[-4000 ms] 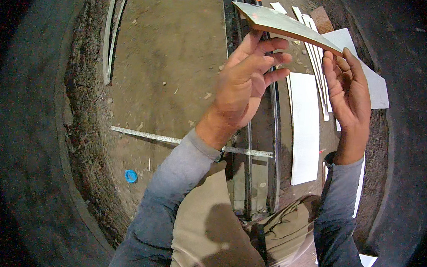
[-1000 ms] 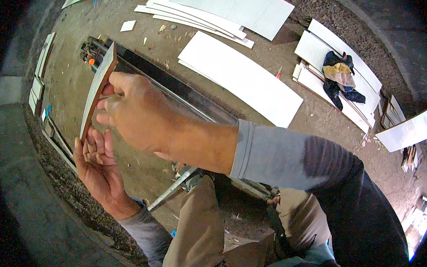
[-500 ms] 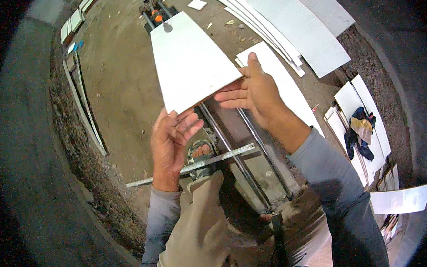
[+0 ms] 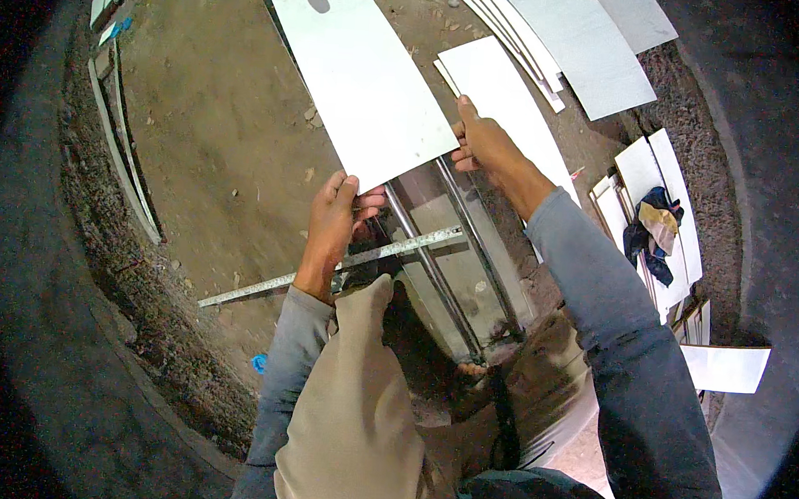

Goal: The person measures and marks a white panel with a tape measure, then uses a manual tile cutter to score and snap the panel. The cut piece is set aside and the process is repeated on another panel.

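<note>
A white rectangular tile (image 4: 360, 73) lies over a tile cutter with two metal rails (image 4: 469, 235), covering the upper part of it; part of an orange knob shows at its far end. My left hand (image 4: 347, 205) grips the tile's near left corner, thumb on top and fingers curled below. My right hand (image 4: 479, 140) holds its near right corner, with fingertips partly hidden at the edge. A long metal measuring bar (image 4: 260, 291) lies crosswise over the rails just below my left hand.
White tiles and strips (image 4: 568, 40) lie on the dirt floor (image 4: 195, 146) at the right, with a dark and tan cloth bundle (image 4: 657, 229) on one stack. Long thin strips (image 4: 122, 150) lie at the left. Small blue scraps (image 4: 259, 363) are near the left ditch.
The tile, held tilted and high in earlier views, now lies flatter and farther forward along the cutter. My hands have drawn level at its near corners, fingers more closed around it.
</note>
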The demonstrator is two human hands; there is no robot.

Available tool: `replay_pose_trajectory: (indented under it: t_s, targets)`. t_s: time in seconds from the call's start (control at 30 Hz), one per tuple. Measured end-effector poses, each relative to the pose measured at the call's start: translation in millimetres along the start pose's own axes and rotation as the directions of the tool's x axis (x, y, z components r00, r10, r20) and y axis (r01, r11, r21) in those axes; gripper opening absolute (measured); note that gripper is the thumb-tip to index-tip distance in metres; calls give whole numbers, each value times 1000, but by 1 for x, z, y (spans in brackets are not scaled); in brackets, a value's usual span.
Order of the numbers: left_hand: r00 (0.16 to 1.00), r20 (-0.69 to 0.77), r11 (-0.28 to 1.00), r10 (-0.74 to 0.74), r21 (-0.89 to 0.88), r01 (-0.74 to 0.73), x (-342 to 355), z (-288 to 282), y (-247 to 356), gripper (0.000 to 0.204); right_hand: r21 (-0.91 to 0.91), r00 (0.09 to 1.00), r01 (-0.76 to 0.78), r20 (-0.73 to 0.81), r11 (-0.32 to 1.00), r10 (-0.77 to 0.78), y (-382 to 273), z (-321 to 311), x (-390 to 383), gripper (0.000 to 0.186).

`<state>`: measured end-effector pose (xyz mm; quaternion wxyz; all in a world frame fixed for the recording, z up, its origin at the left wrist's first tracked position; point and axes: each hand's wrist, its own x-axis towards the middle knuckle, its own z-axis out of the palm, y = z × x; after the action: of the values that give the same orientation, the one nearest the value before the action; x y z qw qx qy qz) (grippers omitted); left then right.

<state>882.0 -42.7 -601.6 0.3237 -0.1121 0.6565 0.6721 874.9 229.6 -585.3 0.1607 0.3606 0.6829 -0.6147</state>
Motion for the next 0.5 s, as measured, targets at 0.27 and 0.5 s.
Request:
replay_pose_trajectory:
  t_s: [0.27,0.5]
  targets:
    - [992,-17,942,126,315,-114,17,-14,-10,37,-155,1000,-13,12,988,15,7,1,9,81]
    - [978,24,801,209,569,-185,26,-26,-17,41,-389,999,47,29,920,-39,20,-3,28,77]
